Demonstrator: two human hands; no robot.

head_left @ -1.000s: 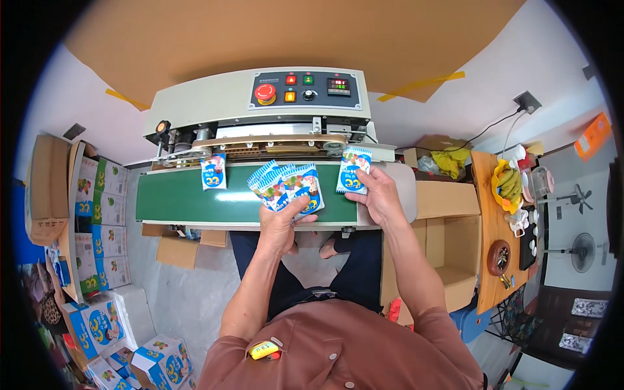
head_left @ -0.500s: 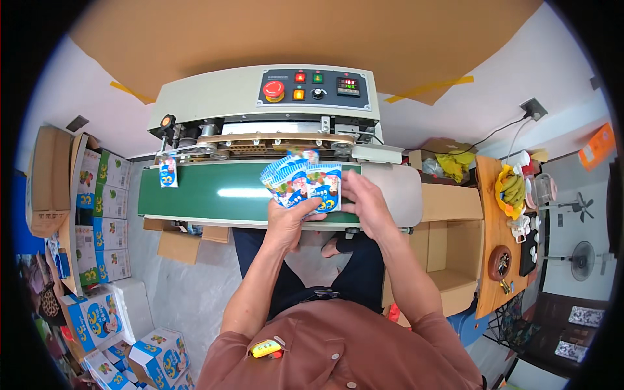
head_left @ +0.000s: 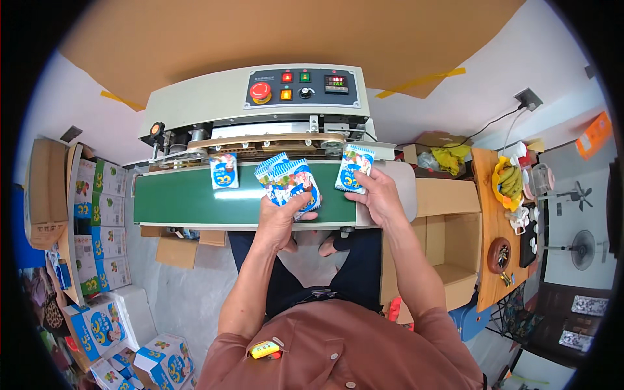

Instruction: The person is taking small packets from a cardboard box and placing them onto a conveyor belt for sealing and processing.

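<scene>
My left hand (head_left: 278,220) grips a fanned stack of small blue-and-white packets (head_left: 291,185) above the middle of the green conveyor belt (head_left: 172,198). Pinched in my right hand (head_left: 379,198) is a single blue-and-white packet (head_left: 355,168), held upright at the right end of the sealing machine (head_left: 195,104), its top edge close to the sealing strip. Another packet (head_left: 224,171) is on the belt to the left, its upper edge at the sealing strip. The fingertips behind both held items are partly hidden.
Below right of the belt stands an open cardboard box (head_left: 448,240). Beyond it, a wooden table (head_left: 489,260) carries bananas (head_left: 511,184) and a round brown bowl (head_left: 499,253). Printed cartons (head_left: 110,214) are stacked at left. A red stop button (head_left: 260,91) sits on the machine's panel.
My right hand has taken one packet off the stack and moved it right, up to the machine. The packet formerly at the belt's left end is gone from there; one now lies farther right.
</scene>
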